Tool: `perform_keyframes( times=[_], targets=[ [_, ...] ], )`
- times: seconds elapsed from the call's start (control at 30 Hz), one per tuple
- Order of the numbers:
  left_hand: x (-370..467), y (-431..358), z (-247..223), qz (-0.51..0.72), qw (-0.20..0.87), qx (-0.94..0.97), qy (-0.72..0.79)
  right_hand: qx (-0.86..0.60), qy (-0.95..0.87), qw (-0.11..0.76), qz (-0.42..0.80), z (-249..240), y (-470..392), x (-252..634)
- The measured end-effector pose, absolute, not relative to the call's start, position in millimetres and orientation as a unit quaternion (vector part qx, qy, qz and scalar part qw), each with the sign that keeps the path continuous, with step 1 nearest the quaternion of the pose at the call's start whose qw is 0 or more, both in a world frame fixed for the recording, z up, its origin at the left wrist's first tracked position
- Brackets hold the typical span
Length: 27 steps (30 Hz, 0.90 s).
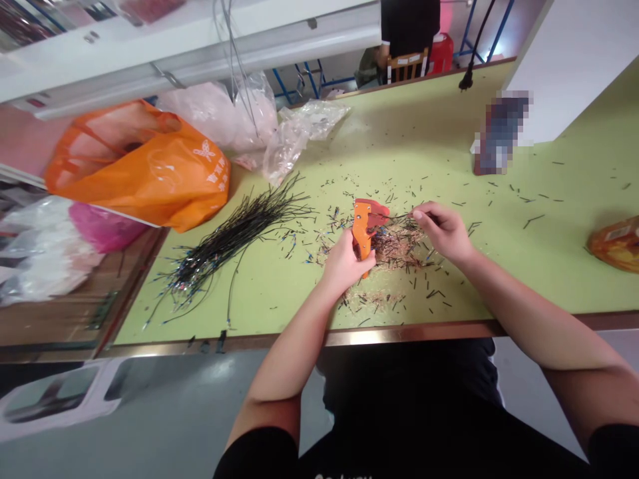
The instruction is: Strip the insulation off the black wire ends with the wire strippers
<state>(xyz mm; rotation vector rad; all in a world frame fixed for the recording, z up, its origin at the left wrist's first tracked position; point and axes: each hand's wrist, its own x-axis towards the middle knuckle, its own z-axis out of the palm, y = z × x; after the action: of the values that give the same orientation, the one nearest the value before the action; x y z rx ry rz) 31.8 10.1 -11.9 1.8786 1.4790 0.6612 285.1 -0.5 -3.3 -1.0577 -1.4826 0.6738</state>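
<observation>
My left hand [344, 261] is wrapped round the handle of an orange wire stripper [363, 229], held upright over the green table with its red-edged head at the top. My right hand [444, 229] pinches a thin black wire [402, 217], whose other end reaches to the stripper's jaws; whether the jaws grip it I cannot tell. Beneath and between both hands lies a heap of copper strands and black insulation scraps [399, 247]. Left of the stripper rests a thick bundle of black wires [234, 229], many with small blue tips.
An orange bag [150, 173] and crumpled clear plastic bags [299, 136] stand at the back left. A pixelated object [500, 133] leans against a white post. At the right edge sits an orange packet [619, 243]. A black plug [466, 80] hangs at the back; beyond it a person sits.
</observation>
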Motion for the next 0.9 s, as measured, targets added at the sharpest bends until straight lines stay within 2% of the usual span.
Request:
perform_keyframes(
  times=[0.23,0.37,0.63,0.73,0.9],
  targets=[
    [31.2,12.3,-17.2,0.235,0.323,0.712,0.578,-0.458,-0.639,0.55,0.28,-2.8,-3.2,283.9],
    [30.0,13.5,-13.7,0.255,0.339,0.711,0.56,-0.477,-0.669,0.5,0.274,1.9,-7.2,283.5],
    [34.1,15.0,-6.8,0.128,0.212,0.752,0.611,-0.508,-0.73,0.385,0.245,20.6,-13.5,266.8],
    [35.4,16.2,-8.3,0.106,0.178,0.761,0.615,-0.523,-0.721,0.383,0.243,21.6,-15.2,260.9],
    [35.4,18.6,-8.6,0.124,0.141,0.751,0.633,-0.462,-0.719,0.4,0.332,23.0,-18.1,260.3]
  ],
)
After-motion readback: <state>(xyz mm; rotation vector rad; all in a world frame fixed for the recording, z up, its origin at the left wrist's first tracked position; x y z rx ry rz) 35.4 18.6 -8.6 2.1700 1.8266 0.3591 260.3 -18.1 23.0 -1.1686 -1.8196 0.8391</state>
